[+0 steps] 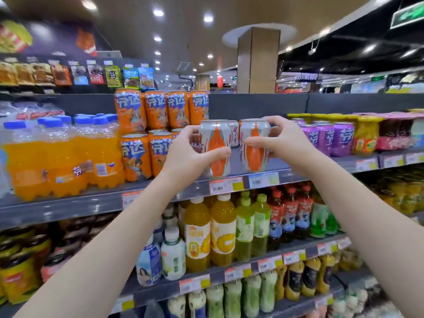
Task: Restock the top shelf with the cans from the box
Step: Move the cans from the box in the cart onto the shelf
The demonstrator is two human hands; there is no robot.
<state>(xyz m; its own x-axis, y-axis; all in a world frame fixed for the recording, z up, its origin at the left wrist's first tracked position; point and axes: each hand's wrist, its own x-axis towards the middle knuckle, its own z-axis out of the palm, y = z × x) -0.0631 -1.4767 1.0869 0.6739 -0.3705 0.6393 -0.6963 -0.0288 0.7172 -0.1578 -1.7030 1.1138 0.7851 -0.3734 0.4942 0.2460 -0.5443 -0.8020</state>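
A: On the top shelf (68, 210), near the front edge, what's there?
B: Two white-and-orange cans, upright and just beside each other. The left grip (183, 154) is curled round the left can (216, 136), thumb across its front. The right grip (284, 141) is curled round the right can (255, 158) the same way.
A: Are they set down?
B: Cannot tell (their bases sit right at the shelf lip, just above the price tags (226, 185)). A third can (234, 135) of the same kind stands behind, showing in the gap between them.
A: And the neighbours?
B: At nine o'clock from the pair, stacked orange cans (135, 157), then orange bottles (62, 164) further out. At three o'clock, purple cans (325, 138).
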